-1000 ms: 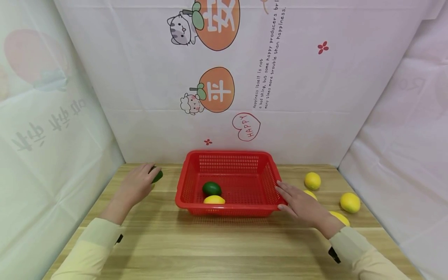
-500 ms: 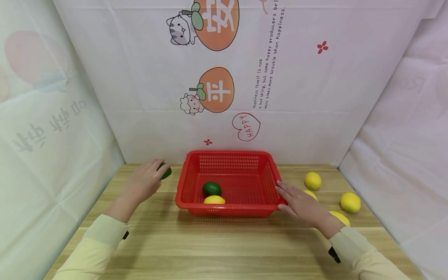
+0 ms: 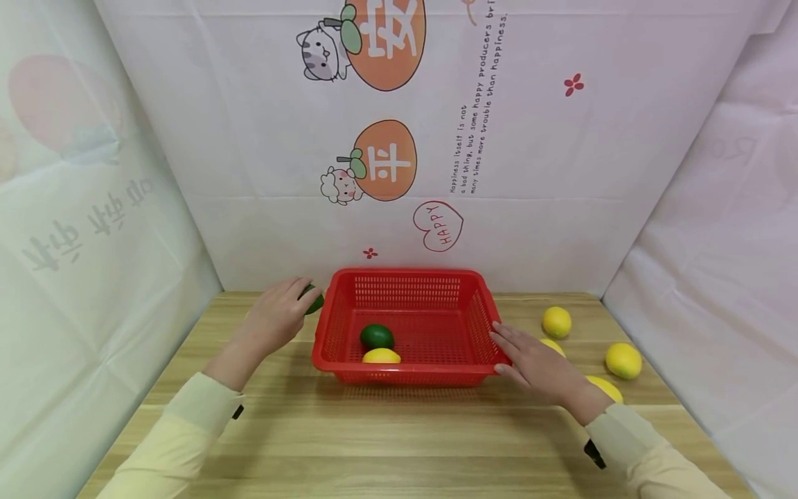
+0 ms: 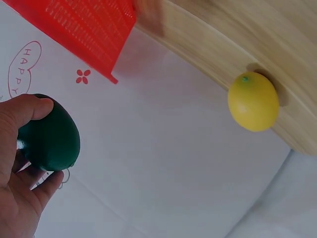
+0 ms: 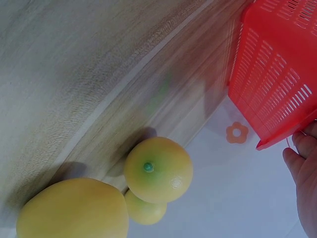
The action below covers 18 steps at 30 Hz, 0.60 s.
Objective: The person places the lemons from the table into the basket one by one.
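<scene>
My left hand [image 3: 274,319] holds a dark green egg-shaped fruit [image 4: 52,136] just outside the red basket's [image 3: 399,367] left rim. In the left wrist view the thumb lies over the fruit and fingertips support it from the other side. Within the basket, another dark green fruit [image 3: 377,337] lies behind a lemon [image 3: 382,356]. My right hand [image 3: 539,367] rests against the basket's right rim with its fingers extended. In the left wrist view a yellow fruit [image 4: 253,101] stands on the table; the head view has it almost wholly behind the left hand.
Right of the basket lie several yellow fruits, among them a round one [image 3: 557,322] at the back and another [image 3: 623,361] farther right. A larger one [image 3: 605,388] is partly covered by the right forearm. White printed cloth [image 3: 530,173] walls the wooden table [image 3: 399,443].
My left hand has carried the green fruit rightward and slightly away from me, up to the basket's left side. The right hand and the basket stay where they were.
</scene>
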Tool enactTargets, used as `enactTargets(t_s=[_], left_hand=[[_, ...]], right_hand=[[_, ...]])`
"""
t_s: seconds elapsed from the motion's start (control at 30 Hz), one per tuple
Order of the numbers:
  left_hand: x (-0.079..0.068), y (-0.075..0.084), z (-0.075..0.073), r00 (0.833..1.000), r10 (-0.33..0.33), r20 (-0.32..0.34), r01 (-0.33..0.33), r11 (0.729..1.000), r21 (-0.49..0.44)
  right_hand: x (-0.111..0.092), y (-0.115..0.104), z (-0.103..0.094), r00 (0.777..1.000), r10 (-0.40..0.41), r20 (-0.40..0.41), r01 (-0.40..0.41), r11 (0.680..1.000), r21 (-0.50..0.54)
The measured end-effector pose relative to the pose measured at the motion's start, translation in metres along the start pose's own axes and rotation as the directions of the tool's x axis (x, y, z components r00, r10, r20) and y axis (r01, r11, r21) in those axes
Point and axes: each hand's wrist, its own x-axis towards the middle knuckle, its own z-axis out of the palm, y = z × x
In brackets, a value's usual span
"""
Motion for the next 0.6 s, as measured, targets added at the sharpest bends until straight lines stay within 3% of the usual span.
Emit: enactTargets(t_s=[0.6], left_hand=[[0.033, 0.024, 0.006, 0.999, 0.013, 0.046, -0.012, 0.999, -0.03]], right_hand=[[0.0, 0.001, 0.0, 1.0, -0.012, 0.002, 0.011, 1.0, 0.005]])
